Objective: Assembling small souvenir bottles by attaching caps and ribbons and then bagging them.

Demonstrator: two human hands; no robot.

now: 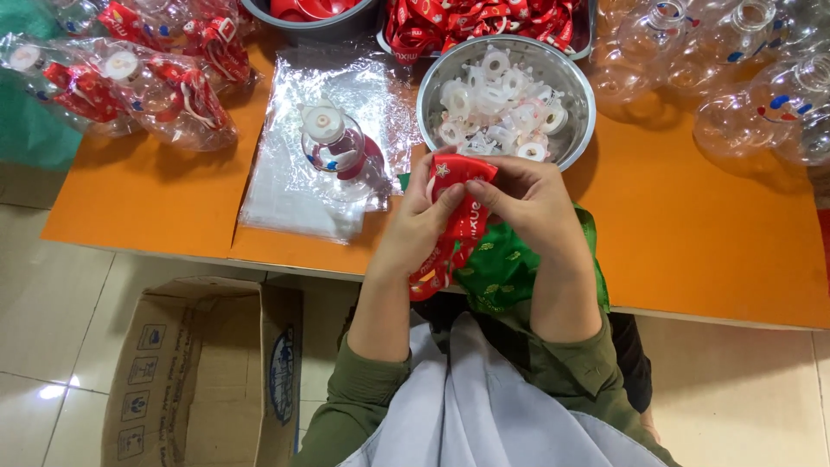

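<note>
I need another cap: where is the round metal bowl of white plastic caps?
In the head view, the metal bowl sits on the orange table, top centre, just beyond both hands.

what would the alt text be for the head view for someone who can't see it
Seen from above, a person's left hand and right hand together pinch a red ribbon over green fabric at the edge of an orange table. Just beyond sit a metal bowl of white plastic caps and a clear bottle on plastic bags; a cardboard box stands on the floor.

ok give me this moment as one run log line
left hand: holds red strap | right hand: pinches same strap | green cloth: under hands | steel bowl: white caps, behind
</note>
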